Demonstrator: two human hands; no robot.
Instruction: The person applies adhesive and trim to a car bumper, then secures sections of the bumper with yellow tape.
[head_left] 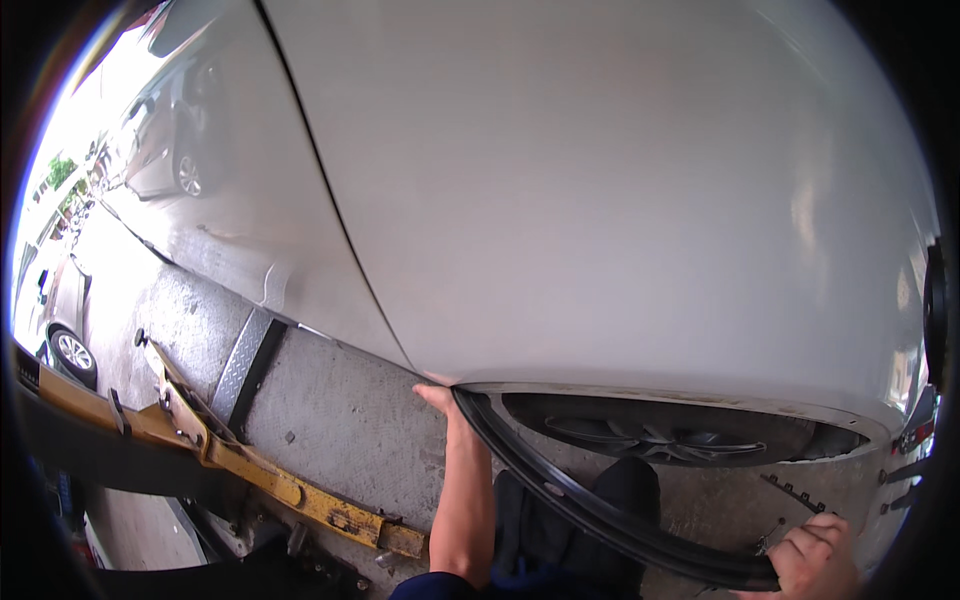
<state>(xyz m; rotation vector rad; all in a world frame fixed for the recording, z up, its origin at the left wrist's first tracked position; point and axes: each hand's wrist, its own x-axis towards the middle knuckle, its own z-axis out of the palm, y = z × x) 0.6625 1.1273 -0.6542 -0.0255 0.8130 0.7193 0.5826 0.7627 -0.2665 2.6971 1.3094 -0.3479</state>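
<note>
Concrete floor [345,415] below; right fingers [800,550] hold curved black trim [620,532]; left hand [437,397], fingers partly hidden, grip unclear.

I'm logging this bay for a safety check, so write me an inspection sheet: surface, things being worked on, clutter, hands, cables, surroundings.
Surface: grey, stained concrete floor.
Work things: long, curved black trim strip, below the wheel opening of a glossy pale-grey car body; dark spoked wheel visible inside.
Clutter: small black toothed strip near the right hand.
Hands: left hand at the trim's far end, grip unclear; right hand closed on its near end.
Cables: nothing seen.
Surroundings: worn yellow metal beam, left; parked car beyond.
</note>
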